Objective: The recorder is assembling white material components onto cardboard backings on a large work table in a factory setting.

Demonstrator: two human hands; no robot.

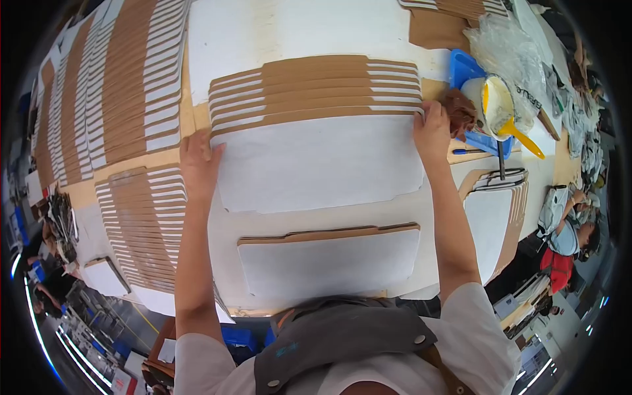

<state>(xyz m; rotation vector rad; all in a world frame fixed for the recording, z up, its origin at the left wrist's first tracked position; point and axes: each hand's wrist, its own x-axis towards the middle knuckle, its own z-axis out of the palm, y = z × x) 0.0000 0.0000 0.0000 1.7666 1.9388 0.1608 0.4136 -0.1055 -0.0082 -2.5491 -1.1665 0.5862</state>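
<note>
In front of me lies a fanned set of flat panels (322, 161). They look like card or leather, with white faces and brown stepped strips along their far edges. My left hand (199, 161) holds the left edge of the front panel, thumb towards its corner and fingers bent. At the opposite side, my right hand (432, 131) grips the right edge near the far corner, fingers curled. A smaller stack of similar pieces (329, 260) lies nearer to my body.
Long overlapping rows of brown-and-white pieces (122, 79) cover the left; another row (141, 217) lies nearer. At right, a blue tray (465, 66) carries a tub of pale paste (501, 105), a yellow-handled tool (526, 139) and a brown cloth (459, 113). Clear plastic (503, 43) lies behind.
</note>
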